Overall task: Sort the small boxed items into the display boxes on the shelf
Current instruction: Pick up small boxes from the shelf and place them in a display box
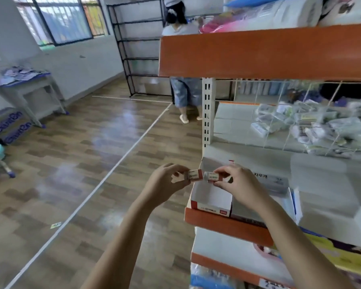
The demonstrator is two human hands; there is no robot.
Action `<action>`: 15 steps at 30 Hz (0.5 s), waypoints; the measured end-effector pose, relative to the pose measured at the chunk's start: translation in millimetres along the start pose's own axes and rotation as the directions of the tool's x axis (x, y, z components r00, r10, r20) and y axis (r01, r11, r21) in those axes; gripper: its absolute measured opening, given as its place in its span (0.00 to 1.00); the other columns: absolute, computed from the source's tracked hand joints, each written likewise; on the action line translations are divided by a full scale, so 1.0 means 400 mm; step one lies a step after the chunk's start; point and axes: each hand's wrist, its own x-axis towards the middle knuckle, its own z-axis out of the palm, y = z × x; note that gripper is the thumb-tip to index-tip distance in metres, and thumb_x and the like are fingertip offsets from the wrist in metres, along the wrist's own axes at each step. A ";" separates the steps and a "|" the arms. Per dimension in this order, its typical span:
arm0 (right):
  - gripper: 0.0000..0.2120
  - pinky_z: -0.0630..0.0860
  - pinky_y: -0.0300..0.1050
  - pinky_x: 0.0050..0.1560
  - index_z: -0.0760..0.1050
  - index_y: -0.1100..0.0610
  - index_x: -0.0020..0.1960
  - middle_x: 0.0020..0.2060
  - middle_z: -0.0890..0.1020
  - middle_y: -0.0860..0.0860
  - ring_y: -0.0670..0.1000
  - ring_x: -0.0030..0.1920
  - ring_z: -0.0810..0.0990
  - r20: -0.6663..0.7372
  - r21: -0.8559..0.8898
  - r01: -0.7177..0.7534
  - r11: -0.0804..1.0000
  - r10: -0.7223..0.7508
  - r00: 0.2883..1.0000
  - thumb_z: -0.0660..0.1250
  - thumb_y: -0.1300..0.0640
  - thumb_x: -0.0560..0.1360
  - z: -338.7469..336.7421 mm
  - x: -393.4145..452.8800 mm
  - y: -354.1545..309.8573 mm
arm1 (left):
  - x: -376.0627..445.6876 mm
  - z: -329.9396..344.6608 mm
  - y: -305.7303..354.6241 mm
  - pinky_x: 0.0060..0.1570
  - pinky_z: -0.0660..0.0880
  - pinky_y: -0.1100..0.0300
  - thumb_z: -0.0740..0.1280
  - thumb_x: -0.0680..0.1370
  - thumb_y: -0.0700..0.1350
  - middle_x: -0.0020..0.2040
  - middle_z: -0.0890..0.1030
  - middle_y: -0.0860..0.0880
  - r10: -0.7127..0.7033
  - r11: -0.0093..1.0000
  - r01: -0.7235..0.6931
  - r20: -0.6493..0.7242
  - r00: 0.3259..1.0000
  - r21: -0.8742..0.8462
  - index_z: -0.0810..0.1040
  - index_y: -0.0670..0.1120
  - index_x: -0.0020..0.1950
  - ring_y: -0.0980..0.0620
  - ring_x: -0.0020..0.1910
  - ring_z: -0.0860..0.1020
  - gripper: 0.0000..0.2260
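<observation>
Two bare forearms reach up from the bottom edge, and both hands are raised at the left end of the shelf (227, 225). One, the left hand (165, 184), pinches a small boxed item with a red end (195, 175) between thumb and fingertips; the right hand (238, 184) pinches a second small white boxed item (211, 177) the same way. These two items nearly meet end to end, held just above an open white display box with red trim (211, 200) that stands at the shelf's front edge over the orange lip. Beside it to the right sits another box with Korean lettering (269, 181). Farther back, bagged goods (313, 124) lie behind a wire divider. Another person (183, 88) stands beyond the shelf on the wooden floor (71, 163).
</observation>
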 end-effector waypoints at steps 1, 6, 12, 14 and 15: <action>0.14 0.70 0.37 0.49 0.78 0.51 0.57 0.50 0.79 0.46 0.44 0.49 0.75 0.005 -0.012 -0.018 1.000 0.019 1.000 0.71 0.53 0.72 0.004 -0.007 -0.005 | 0.009 -0.007 -0.009 0.43 0.72 0.69 0.72 0.72 0.48 0.47 0.76 0.60 0.023 1.000 -0.023 0.020 1.000 -0.001 0.80 0.52 0.57 0.65 0.43 0.73 0.14; 0.15 0.72 0.37 0.51 0.78 0.51 0.57 0.51 0.79 0.46 0.44 0.49 0.75 0.062 -0.086 -0.091 0.992 0.096 0.993 0.71 0.52 0.72 0.028 -0.036 -0.034 | 0.055 -0.026 -0.041 0.43 0.71 0.70 0.73 0.71 0.48 0.46 0.76 0.61 0.115 0.992 -0.110 0.080 0.990 -0.065 0.80 0.52 0.56 0.65 0.43 0.74 0.14; 0.14 0.72 0.40 0.49 0.77 0.52 0.57 0.49 0.78 0.45 0.46 0.49 0.75 0.144 -0.152 -0.149 0.977 0.171 0.975 0.70 0.51 0.73 0.049 -0.035 -0.066 | 0.074 -0.011 -0.061 0.40 0.69 0.74 0.73 0.71 0.47 0.48 0.76 0.58 0.183 0.977 -0.164 0.145 0.972 -0.135 0.80 0.50 0.57 0.65 0.42 0.73 0.15; 0.12 0.73 0.42 0.49 0.78 0.53 0.56 0.48 0.77 0.47 0.47 0.48 0.76 0.173 -0.187 -0.160 0.969 0.193 0.966 0.69 0.51 0.73 0.049 -0.026 -0.072 | 0.079 -0.005 -0.071 0.40 0.69 0.77 0.73 0.71 0.46 0.48 0.76 0.58 0.190 0.974 -0.165 0.163 0.968 -0.154 0.80 0.50 0.57 0.67 0.42 0.73 0.15; 0.12 0.73 0.42 0.48 0.78 0.53 0.56 0.47 0.77 0.46 0.48 0.48 0.76 0.187 -0.194 -0.166 0.967 0.203 0.961 0.69 0.52 0.74 0.049 -0.022 -0.073 | 0.081 -0.001 -0.077 0.40 0.68 0.78 0.73 0.71 0.46 0.48 0.77 0.57 0.192 0.973 -0.164 0.171 0.966 -0.163 0.80 0.50 0.56 0.67 0.42 0.73 0.15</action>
